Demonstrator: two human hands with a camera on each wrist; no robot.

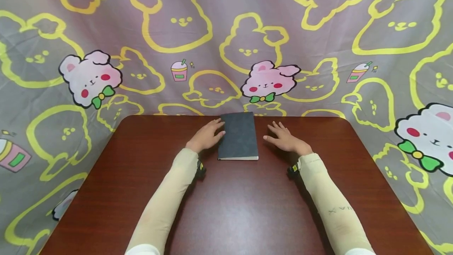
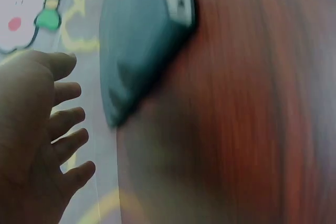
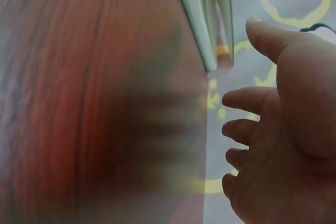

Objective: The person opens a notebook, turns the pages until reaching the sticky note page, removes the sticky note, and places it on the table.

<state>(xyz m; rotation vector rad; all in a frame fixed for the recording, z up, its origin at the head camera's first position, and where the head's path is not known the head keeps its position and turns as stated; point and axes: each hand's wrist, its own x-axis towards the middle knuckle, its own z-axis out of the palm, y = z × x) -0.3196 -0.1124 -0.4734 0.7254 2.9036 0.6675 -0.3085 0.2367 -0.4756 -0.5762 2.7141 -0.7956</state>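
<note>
A dark blue-grey notebook (image 1: 238, 137) lies on the table near its far edge, with pale page edges along its near side. Just left of it, my left hand (image 1: 208, 135) has its fingertips right at the cover's left edge. To the right, apart from the notebook, my right hand (image 1: 284, 140) hovers with fingers spread and holds nothing. In the left wrist view the notebook (image 2: 139, 30) shows a bent cover corner beside the left hand (image 2: 26, 124). The right wrist view shows the notebook's pages (image 3: 195, 11) slightly parted, beyond the right thumb.
The reddish-brown wooden table (image 1: 244, 211) reaches back to a patterned cloth (image 1: 212, 34) hanging behind and around it. Dark wrist cameras sit under both wrists, the left camera (image 1: 201, 169) and the right camera (image 1: 293, 170).
</note>
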